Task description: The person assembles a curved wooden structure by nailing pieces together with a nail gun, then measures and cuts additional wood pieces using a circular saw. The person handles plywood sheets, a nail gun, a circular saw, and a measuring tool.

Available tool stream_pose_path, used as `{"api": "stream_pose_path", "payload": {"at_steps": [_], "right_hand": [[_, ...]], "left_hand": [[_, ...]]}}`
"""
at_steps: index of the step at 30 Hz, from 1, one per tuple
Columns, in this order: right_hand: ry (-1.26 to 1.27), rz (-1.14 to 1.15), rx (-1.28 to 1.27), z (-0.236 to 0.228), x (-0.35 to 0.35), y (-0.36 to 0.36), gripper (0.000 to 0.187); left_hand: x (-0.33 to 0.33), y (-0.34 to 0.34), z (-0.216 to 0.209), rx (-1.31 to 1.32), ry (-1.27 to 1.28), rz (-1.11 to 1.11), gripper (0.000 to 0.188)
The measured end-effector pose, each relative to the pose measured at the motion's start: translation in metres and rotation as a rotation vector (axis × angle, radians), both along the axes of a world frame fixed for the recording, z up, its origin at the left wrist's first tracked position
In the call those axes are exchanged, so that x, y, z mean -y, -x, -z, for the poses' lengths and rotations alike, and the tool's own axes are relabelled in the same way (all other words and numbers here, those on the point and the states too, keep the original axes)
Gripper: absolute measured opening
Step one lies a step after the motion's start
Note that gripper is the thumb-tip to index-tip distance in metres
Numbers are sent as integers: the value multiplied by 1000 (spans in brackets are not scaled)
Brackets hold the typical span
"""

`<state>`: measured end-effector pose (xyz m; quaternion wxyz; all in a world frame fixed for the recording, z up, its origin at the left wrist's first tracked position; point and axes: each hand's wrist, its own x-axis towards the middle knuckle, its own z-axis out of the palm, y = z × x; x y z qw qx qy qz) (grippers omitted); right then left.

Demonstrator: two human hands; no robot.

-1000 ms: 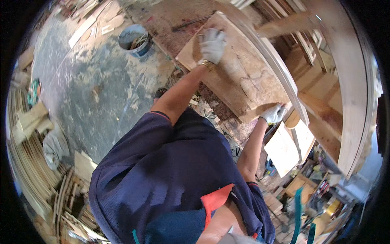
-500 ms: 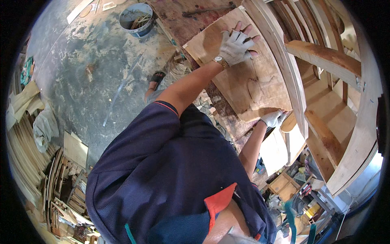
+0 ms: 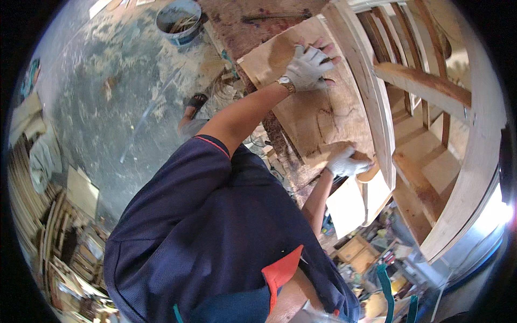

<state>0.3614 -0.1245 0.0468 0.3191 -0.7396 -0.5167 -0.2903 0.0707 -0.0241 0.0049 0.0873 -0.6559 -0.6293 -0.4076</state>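
A thin plywood board with a wavy dark grain mark lies on the workbench, alongside a curved wooden frame. My left hand, in a fingerless white glove with a watch at the wrist, rests flat on the board's far part with its fingers spread. At the board's near end is my right hand, also gloved. Its thumb and fingers are bent, with a gap showing between them and nothing visible held. The curved wooden frame runs close along the board's right edge.
Wooden crosspieces span the frame on the right. A bucket holding wood scraps stands on the floor beyond the stained workbench. Stacked wood strips lie at the left. Boxes and clutter fill the lower right.
My right hand has shifted left from the board's near right corner, and its fingers have come apart. My left hand stays spread on the board. The whole view has shifted slightly.
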Motion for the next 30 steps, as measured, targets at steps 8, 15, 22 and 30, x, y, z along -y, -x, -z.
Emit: {"api": "stream_pose_path", "payload": {"at_steps": [8,15,22,30], "right_hand": [[812,-421,697,41,46,41,100],[898,-807,911,50,13,56,76],[1063,-1156,767,21,30,75,64],[956,-1441,384,-2,38,77,15]], "left_hand": [[12,-2,-7,79,-10,53,81],[12,5,-4,186,-54,88,79],[13,-1,4,268,-174,138,75],[13,-3,7,238,-169,66,72]]}}
